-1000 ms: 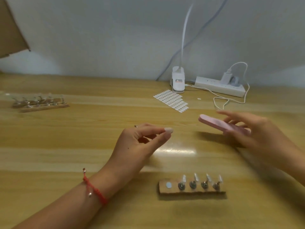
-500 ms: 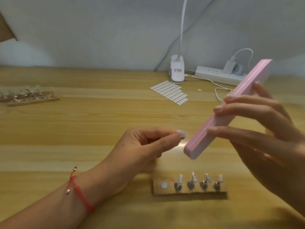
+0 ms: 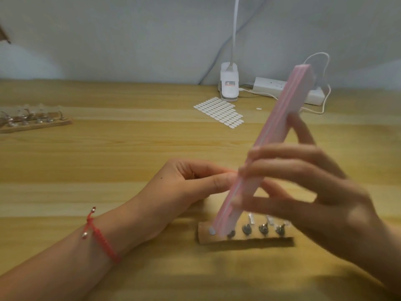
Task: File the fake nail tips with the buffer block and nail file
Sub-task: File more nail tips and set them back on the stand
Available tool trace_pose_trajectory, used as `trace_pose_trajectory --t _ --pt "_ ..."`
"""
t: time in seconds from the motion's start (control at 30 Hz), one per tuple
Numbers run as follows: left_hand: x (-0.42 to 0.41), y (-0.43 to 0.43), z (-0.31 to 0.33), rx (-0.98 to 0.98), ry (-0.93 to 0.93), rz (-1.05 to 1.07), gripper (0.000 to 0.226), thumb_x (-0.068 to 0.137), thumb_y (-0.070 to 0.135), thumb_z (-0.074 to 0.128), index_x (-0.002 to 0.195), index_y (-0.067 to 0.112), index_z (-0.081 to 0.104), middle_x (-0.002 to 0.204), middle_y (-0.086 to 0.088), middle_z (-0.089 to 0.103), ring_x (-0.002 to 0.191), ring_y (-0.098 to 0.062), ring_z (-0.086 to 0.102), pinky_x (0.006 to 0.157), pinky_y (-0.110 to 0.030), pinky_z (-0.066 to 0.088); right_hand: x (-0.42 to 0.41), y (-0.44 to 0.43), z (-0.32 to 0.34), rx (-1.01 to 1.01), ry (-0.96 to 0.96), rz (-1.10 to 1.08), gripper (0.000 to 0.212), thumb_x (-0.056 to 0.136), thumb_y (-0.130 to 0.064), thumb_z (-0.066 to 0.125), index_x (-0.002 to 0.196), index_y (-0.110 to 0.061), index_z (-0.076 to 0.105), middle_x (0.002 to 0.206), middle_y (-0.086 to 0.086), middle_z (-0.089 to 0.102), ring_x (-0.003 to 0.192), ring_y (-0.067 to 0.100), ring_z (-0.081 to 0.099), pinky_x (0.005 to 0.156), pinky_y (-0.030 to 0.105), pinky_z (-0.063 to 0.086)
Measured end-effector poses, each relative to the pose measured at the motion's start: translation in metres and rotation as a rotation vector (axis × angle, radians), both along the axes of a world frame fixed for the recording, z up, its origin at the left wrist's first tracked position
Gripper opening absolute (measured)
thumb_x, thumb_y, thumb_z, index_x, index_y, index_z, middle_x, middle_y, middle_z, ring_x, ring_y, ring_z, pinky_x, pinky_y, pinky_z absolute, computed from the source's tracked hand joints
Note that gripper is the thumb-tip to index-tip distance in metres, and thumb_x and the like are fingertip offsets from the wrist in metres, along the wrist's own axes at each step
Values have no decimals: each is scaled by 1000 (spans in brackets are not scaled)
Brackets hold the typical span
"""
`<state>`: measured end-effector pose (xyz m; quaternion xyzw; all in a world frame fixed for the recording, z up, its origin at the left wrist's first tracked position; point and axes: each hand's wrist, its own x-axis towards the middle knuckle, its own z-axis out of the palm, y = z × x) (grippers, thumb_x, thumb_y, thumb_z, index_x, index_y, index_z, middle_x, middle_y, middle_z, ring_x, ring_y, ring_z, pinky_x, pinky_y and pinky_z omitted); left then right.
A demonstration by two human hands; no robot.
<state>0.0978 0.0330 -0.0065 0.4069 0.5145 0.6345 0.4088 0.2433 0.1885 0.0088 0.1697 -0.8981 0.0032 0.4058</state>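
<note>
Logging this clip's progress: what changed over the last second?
The right hand raised the pink buffer block from low and flat to steeply tilted, against the pinched fingertips of the left hand, hiding the nail tip. Pinch and cardboard holder unchanged.

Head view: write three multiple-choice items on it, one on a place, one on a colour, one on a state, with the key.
1. The sticker sheet lies: A on the floor; B on the table before the lamp base; C in a box.
2. The buffer block is: A blue; B black; C pink.
3. The right grip: A holds the buffer block; B lies flat; C hangs empty.
Key: B, it lies flat on the wood there; C, its faces show pink; A, it curls round the block.
</note>
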Motion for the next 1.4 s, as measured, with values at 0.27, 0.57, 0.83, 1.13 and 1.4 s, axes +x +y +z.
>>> trace_pose_trajectory --t 0.27,0.57,0.83,1.13,1.4 --pt "-2 0 0 -19 36 -13 13 70 28 79 82 24 80 85 -1 76 79 -16 64 71 -23 46 -1 -5 0 -51 -54 20 21 89 -3 68 103 -17 74 113 8 65 112 22 58 111 60 34" --pt "-2 2 -3 -41 57 32 19 63 41 74 76 28 79 74 -6 70 71 -21 46 66 -33 34 0 -1 9 -59 -77 -42 23 86 0 69 103 -15 75 113 9 65 113 24 57 108 62 37" --pt "-4 0 -5 0 55 -18 7 70 27 79 76 26 79 77 7 75 69 1 65 62 -8 46 -1 -1 9 -128 -78 -58 18 90 -5 65 103 -14 74 111 10 65 110 26 59 107 60 38" --pt "-8 1 -4 -58 -49 4 22 65 37 72 81 23 80 81 2 74 81 -25 45 78 -41 31 -2 3 7 -171 -56 -102 24 83 0 71 103 -13 73 108 9 64 109 26 59 107 60 39" --pt "-9 1 -3 -79 -44 -6 24 63 36 72 80 22 80 80 1 74 84 -23 49 77 -39 33 -2 1 5 -170 -43 -93 26 82 1 74 103 -16 72 109 8 63 109 27 59 104 60 41"
